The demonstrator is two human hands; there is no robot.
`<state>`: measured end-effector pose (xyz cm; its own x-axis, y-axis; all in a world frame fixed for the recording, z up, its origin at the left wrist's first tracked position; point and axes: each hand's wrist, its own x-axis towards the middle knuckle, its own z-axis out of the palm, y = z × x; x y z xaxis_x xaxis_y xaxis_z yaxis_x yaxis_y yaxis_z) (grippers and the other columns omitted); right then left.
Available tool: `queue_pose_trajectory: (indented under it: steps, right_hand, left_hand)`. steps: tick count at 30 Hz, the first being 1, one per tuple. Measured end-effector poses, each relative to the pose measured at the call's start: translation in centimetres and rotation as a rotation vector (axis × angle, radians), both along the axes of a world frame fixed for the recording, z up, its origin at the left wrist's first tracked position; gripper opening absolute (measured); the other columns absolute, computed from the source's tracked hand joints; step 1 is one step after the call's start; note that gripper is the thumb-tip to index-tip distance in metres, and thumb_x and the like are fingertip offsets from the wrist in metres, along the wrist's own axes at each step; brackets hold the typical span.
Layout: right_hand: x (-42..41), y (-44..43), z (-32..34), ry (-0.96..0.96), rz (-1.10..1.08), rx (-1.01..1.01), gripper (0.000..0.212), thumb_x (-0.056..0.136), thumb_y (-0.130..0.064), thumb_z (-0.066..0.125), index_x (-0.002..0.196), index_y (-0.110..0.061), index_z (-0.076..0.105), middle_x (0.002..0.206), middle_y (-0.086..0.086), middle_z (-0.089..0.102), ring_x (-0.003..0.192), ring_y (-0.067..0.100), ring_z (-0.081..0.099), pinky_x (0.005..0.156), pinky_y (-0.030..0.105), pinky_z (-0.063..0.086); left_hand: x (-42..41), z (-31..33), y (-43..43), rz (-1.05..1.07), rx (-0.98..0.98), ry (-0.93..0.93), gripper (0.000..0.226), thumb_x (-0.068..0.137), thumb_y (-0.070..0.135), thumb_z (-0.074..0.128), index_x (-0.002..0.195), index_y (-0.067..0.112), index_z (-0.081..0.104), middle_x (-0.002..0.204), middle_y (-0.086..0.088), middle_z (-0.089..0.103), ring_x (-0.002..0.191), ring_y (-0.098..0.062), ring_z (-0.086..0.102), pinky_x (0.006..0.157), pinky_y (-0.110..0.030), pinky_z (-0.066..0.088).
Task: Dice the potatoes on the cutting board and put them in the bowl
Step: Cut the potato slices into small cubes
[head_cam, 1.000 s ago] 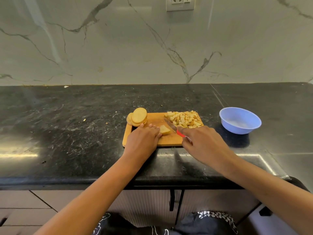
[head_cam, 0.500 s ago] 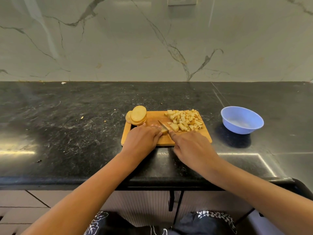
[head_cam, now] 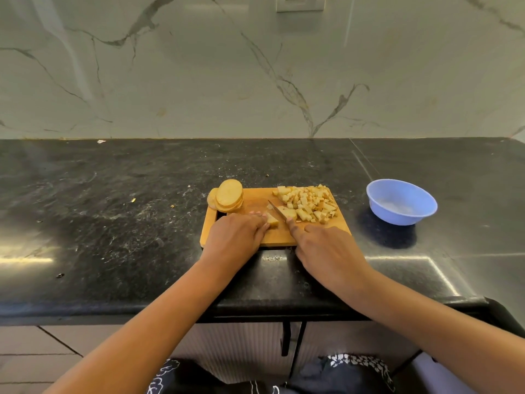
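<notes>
A wooden cutting board (head_cam: 252,200) lies on the black counter. A stack of round potato slices (head_cam: 228,194) sits at its far left corner. A heap of potato dice (head_cam: 308,203) covers its far right part. My left hand (head_cam: 235,237) presses on a potato piece (head_cam: 273,221) near the board's middle. My right hand (head_cam: 326,251) grips a knife (head_cam: 277,209), forefinger along its back. The blade points away and left, down on the board between the held piece and a cut piece. The handle is hidden in my hand. A light blue bowl (head_cam: 401,201) stands right of the board.
The black stone counter (head_cam: 113,209) carries small potato scraps left of the board. A marble wall (head_cam: 199,66) with a socket plate (head_cam: 299,2) rises behind. The counter's front edge runs just below my wrists, with cabinet doors underneath.
The knife has moved left from beside the dice heap to the piece under my left hand and cut through it. My right hand followed leftwards. My left hand stayed on the piece.
</notes>
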<state>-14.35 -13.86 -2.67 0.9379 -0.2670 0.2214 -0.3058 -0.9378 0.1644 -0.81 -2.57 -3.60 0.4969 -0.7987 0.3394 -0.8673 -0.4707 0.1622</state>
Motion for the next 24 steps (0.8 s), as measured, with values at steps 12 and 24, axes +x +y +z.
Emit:
queue_pose_trajectory:
  steps: [12, 24]
  right_hand:
    - [-1.6, 0.5, 3.3, -0.13, 0.063, 0.293, 0.045, 0.096, -0.025, 0.041, 0.141, -0.031, 0.042, 0.065, -0.014, 0.04, 0.059, 0.005, 0.04, 0.055, 0.023, 0.032]
    - [-0.2, 1.6, 1.6, 0.008, 0.068, 0.155, 0.053, 0.1, -0.03, 0.035, 0.15, -0.022, 0.019, 0.108, 0.004, 0.06, 0.096, 0.022, 0.056, 0.051, 0.027, 0.024]
  left_hand:
    - [-0.6, 0.0, 0.9, 0.037, -0.009, -0.035, 0.037, 0.101, 0.039, 0.037, 0.129, 0.026, 0.058, 0.136, 0.011, 0.054, 0.114, -0.013, 0.058, 0.082, -0.027, 0.049]
    - [0.4, -0.6, 0.1, -0.043, -0.12, -0.161, 0.03, 0.09, 0.026, 0.063, 0.062, 0.015, 0.064, 0.057, -0.001, 0.063, 0.048, -0.02, 0.057, 0.042, -0.034, 0.046]
